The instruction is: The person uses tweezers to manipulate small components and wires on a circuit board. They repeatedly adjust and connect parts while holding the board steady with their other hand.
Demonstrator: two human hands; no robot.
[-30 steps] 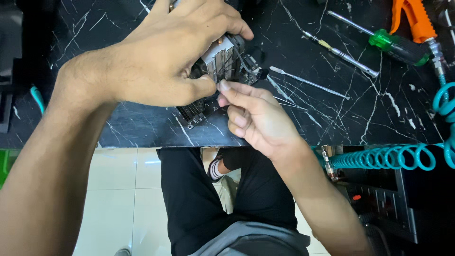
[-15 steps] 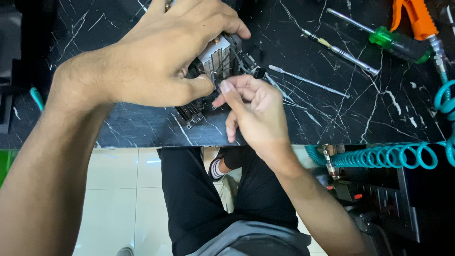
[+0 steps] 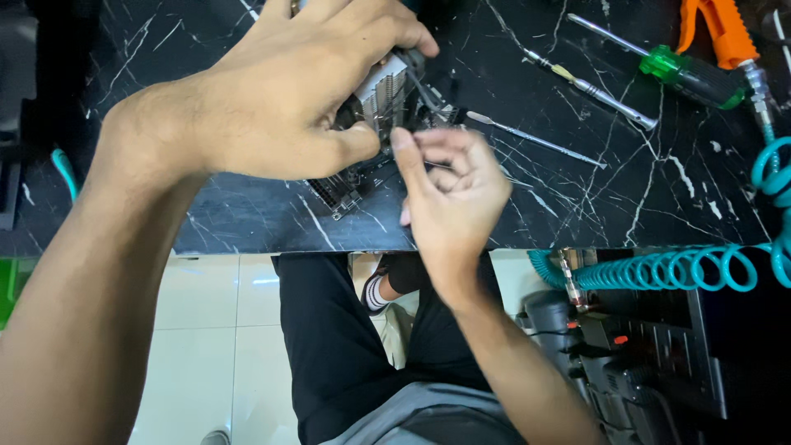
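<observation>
Right now, from the head camera, the left hand lies spread over a finned metal heatsink, fingers draped across its top and the thumb pressed against its near side. That heatsink sits on a circuit board resting on the black marble table, close to the table's near edge. Just beside the heatsink, toward the near edge, the right hand has its fingers curled loosely, thumb and forefinger drawn close together; whether they pinch anything, I cannot tell. Beyond the heatsink to the right lies a thin metal pick, farther off a green-handled screwdriver, then an orange-handled tool. A teal coiled hose hangs past the table's near edge.
</observation>
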